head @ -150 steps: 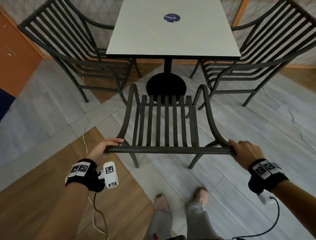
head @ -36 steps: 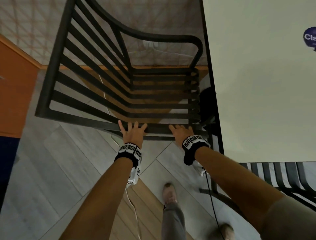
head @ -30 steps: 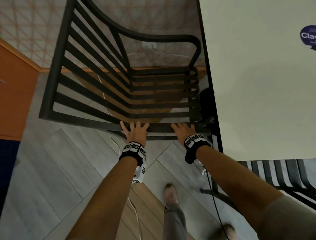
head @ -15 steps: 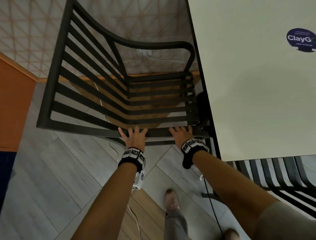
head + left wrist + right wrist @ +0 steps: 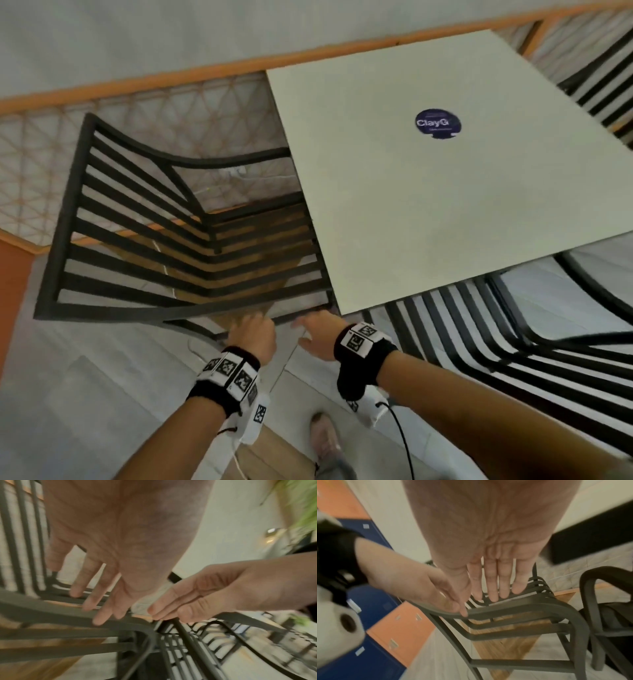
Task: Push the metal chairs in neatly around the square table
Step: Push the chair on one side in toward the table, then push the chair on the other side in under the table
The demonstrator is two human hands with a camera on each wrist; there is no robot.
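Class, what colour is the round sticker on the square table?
Dark blue with white lettering, on the round sticker; clearest in the head view.

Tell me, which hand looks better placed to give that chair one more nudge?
Probably the left hand: its straight fingers lie on the chair armrest's middle, whereas the right hand sits beside the table corner.

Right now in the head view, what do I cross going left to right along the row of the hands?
Orange wall panel → chair backrest frame → left hand → right hand → second slatted chair.
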